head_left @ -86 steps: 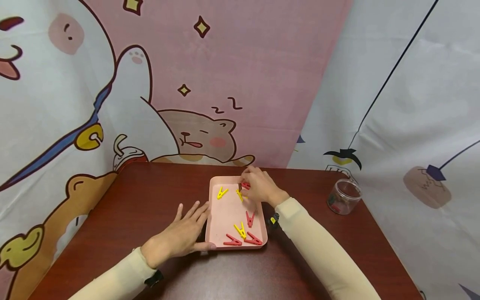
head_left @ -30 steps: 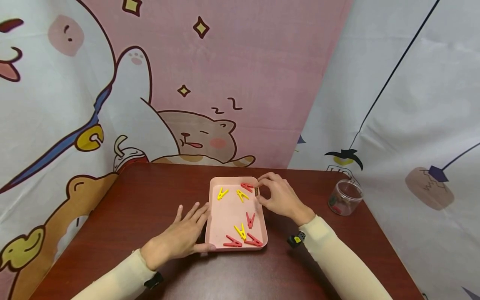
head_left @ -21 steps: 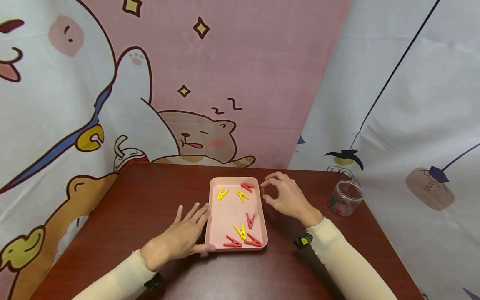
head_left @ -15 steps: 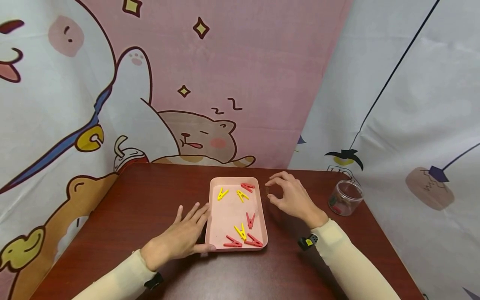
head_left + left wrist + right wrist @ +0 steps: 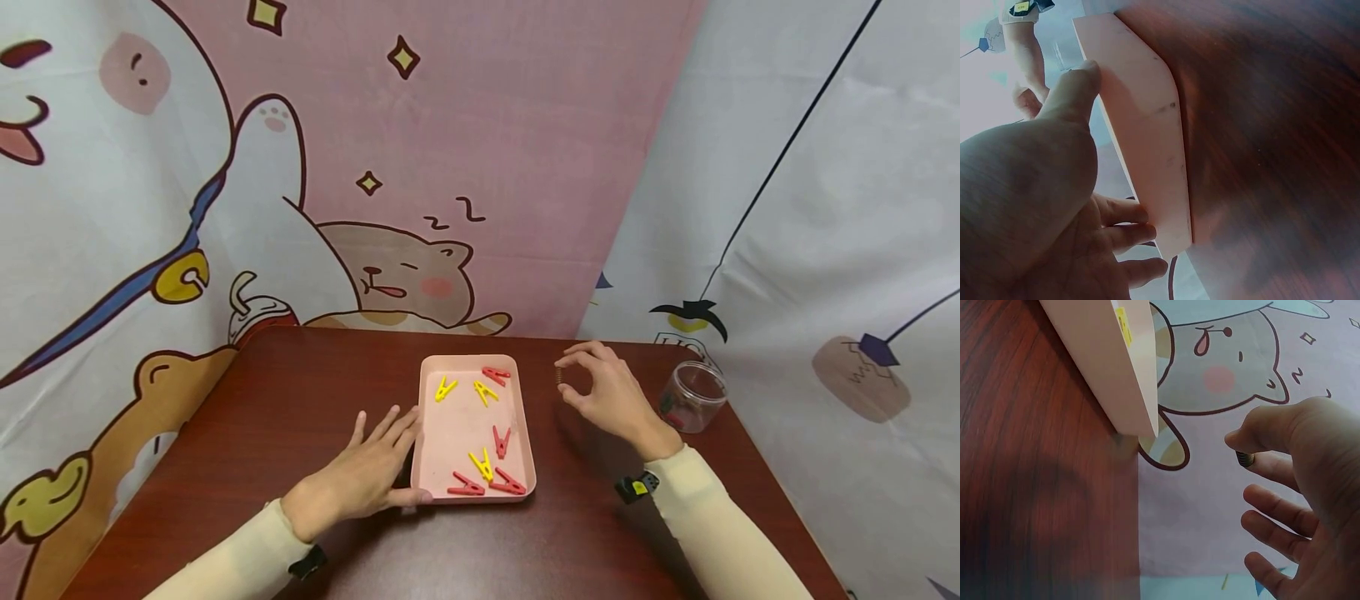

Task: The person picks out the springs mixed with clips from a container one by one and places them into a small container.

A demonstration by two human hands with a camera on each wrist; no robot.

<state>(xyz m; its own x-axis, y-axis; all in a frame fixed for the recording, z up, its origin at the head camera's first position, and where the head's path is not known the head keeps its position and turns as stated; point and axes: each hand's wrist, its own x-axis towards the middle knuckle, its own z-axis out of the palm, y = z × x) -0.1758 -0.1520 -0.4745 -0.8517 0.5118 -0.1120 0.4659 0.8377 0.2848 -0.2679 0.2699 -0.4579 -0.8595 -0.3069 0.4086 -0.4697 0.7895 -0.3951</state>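
My right hand (image 5: 613,396) pinches a small coil spring (image 5: 558,375) between thumb and index finger, above the table to the right of the tray. In the right wrist view the spring (image 5: 1245,459) shows as a dark ridged piece, and the other fingers stand apart from it. My left hand (image 5: 360,473) touches the left side of a pink tray (image 5: 468,421) with fingers spread, its thumb at the near-left corner. Several small clothespins lie in the tray, among them a yellow clothespin (image 5: 482,467) and a red clothespin (image 5: 501,442).
A clear round jar (image 5: 693,396) stands near the table's right edge, with something red and green low inside. The dark wooden table (image 5: 330,375) meets a cartoon-printed cloth (image 5: 525,167) at the back.
My right hand has gone from over the tray's far end to the right, carrying the spring out past the rim toward the jar. The left hand and clothespins have stayed put.
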